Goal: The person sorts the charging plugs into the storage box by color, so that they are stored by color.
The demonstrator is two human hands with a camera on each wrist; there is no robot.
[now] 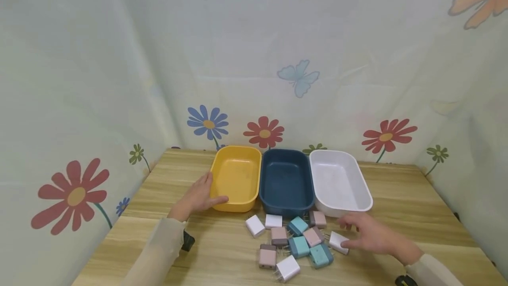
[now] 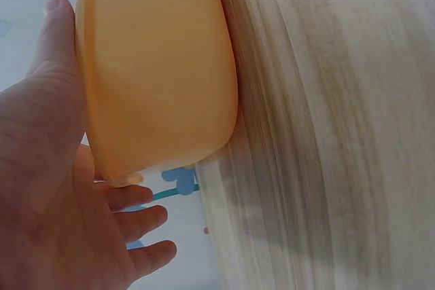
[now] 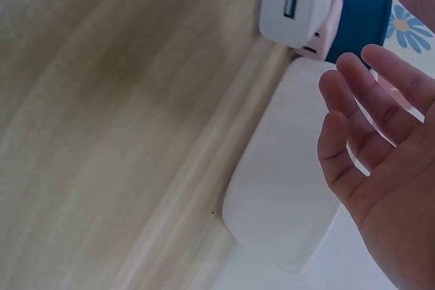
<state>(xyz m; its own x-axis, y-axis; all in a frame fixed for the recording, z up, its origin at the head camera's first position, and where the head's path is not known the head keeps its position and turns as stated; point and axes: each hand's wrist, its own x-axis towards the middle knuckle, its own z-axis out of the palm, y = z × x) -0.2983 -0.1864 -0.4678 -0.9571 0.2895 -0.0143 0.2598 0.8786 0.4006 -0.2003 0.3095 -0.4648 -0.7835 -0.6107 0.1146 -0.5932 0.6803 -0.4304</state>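
Observation:
My left hand (image 1: 200, 194) rests against the left side of a yellow tray (image 1: 237, 204), its thumb by the front rim; in the left wrist view the other fingers are loosely extended beside the tray's wall. My right hand (image 1: 371, 233) hovers over a white charger plug (image 1: 337, 240) at the right end of a group of plugs. Its fingers are spread and slightly bent, and the thumb overlaps the plug's edge in the head view. The right wrist view shows that plug (image 3: 292, 5) with its USB port, outside the fingers. Whether the thumb touches it I cannot tell.
A dark blue tray (image 1: 286, 210) stands between the yellow tray and a white tray (image 1: 345, 210). In front lie several plugs: white (image 1: 287, 268), pink and grey (image 1: 267, 256), teal and blue (image 1: 320, 255). A flower-patterned curtain (image 1: 254, 78) hangs behind the wooden table (image 1: 222, 250).

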